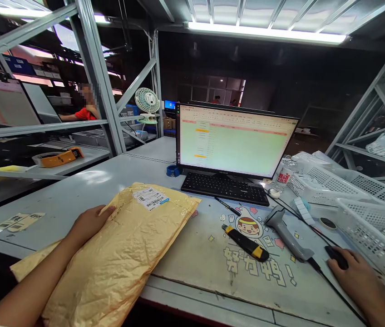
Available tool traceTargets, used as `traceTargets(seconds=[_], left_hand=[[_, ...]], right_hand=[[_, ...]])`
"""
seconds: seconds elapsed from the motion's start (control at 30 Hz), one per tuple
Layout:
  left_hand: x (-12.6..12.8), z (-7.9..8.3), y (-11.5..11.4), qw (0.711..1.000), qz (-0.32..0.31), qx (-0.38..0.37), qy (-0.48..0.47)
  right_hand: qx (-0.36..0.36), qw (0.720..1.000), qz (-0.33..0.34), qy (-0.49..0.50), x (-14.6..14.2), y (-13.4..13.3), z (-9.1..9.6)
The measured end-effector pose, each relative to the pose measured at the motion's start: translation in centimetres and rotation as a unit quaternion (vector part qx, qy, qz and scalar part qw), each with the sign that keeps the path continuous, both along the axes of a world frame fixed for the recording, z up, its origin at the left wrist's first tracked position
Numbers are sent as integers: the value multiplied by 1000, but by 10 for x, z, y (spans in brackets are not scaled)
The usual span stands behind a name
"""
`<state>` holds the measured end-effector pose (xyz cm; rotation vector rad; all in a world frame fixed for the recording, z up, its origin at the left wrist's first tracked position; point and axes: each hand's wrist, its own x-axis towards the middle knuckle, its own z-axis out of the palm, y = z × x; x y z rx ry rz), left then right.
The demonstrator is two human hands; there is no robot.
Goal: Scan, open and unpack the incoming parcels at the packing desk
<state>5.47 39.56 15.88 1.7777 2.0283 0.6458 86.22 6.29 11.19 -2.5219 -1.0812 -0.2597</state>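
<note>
A large yellow padded envelope (117, 245) with a white shipping label (150, 198) leans over the front edge of the table. My left hand (92, 225) grips its left edge, thumb on top and the other fingers hidden beneath. At the right, my right hand (357, 277) is curved over a black computer mouse (337, 257). Between the hands lie a black and yellow box cutter (245, 243), a grey barcode scanner (288, 234) and a black pen (227, 205) on a printed desk mat (206, 259).
A monitor (233, 141) and keyboard (226, 187) stand behind the mat, with a blue tape roll (173, 170) beside them. White plastic baskets (366, 218) line the right side. Metal posts (100, 81) frame the table. A person in a red sleeve (85, 114) sits beyond, left.
</note>
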Motion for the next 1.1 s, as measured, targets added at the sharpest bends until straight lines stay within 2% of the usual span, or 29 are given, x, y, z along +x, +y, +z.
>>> traceTargets(seconds=[0.23, 0.6, 0.73, 1.1], left_hand=[[2, 3, -2, 1000, 4, 0, 6], [5, 7, -4, 1000, 9, -7, 8], [4, 6, -3, 1000, 9, 0, -3], [5, 7, -3, 1000, 11, 0, 12]], right_hand=[[13, 1000, 7, -25, 8, 4, -9], [4, 1000, 21, -18, 13, 6, -11], [24, 999, 27, -23, 14, 9, -13], [-11, 1000, 8, 0, 10, 8, -3]])
